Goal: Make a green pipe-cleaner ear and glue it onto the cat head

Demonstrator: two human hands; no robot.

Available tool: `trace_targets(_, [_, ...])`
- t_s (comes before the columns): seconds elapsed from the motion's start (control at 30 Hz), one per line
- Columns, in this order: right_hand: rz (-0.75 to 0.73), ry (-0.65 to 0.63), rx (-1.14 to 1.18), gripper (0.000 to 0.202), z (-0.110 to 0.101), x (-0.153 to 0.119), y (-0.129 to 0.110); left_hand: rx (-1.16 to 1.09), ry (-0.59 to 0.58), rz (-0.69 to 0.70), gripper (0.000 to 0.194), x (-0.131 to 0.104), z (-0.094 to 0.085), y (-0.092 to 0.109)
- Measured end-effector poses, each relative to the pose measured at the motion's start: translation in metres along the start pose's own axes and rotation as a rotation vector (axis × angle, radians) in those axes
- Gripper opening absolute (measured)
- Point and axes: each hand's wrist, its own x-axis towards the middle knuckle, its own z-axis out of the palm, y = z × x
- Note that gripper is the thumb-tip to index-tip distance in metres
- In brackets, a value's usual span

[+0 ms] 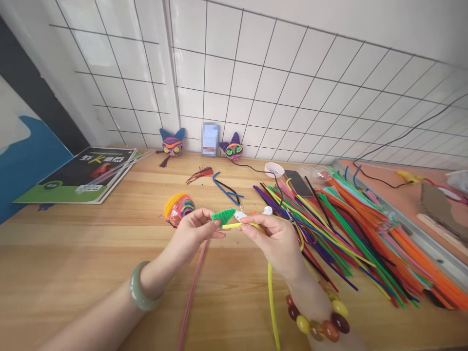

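Note:
My left hand (199,226) pinches a pointed green piece (224,216) that looks wound from pipe cleaner. Between thumb and fingers, my right hand (276,239) grips a yellow pipe cleaner (231,225), one end of which reaches across to the green piece. A second length of yellow pipe cleaner (271,302) hangs below the right hand; whether it is the same one is hidden. Just behind the left hand sits a round ball (179,207) wrapped in orange, pink and other colours. Small white pieces (239,215) lie beyond the fingertips, their kind unclear.
Bundles of coloured pipe cleaners (329,229) cover the right side. Two eared mask-like figures (171,144) and a lit phone (209,139) stand against the tiled wall. A book (73,175) is at left; a pink pipe cleaner (193,295) lies in front.

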Motion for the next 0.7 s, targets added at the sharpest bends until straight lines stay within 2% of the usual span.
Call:
trace_targets(0.2, [0.084, -0.014, 0.204, 0.012, 0.004, 0.002, 0.007, 0.042, -0.065, -0.026, 0.016, -0.005, 0.007, -0.006])
trace_targets(0.43, [-0.076, 0.054, 0.305, 0.003, 0.007, 0.01, 0.013, 0.089, -0.07, -0.035, 0.017, -0.007, 0.011, -0.006])
trace_targets(0.7, [-0.036, 0.036, 0.355, 0.005, 0.011, 0.01, 0.017, 0.125, -0.086, -0.036, 0.016, -0.01, 0.012, -0.004])
